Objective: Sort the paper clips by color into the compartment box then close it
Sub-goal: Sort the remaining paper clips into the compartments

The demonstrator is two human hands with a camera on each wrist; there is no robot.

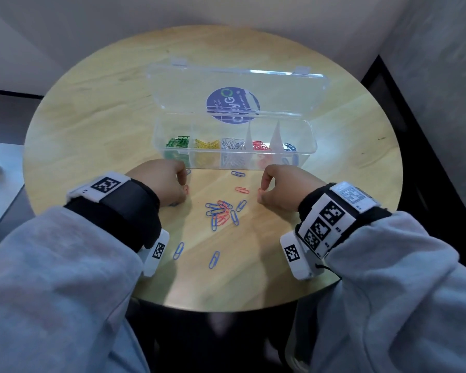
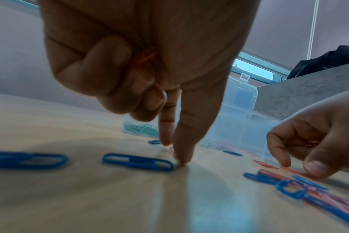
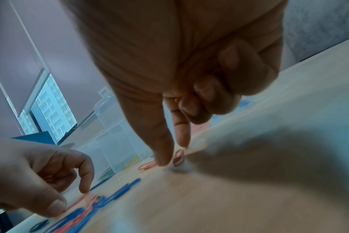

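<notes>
Both hands are working low over the desk (image 1: 92,109). The left hand (image 1: 163,181) is gripping red clips in curled fingers while pinching another; the right hand (image 1: 283,188) is pinching a red paper clip (image 3: 178,156). The open compartment box (image 1: 234,142) is lying lengthwise across the desk's far half, lid raised. Risk: the tangled red-and-blue clip pile (image 1: 222,212) at the desk's centre could be dragging wrong colours along.

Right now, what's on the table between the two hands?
In the head view, between the left hand and the right hand lies bare table with one red clip; the mixed clip pile lies nearer the person.
</notes>
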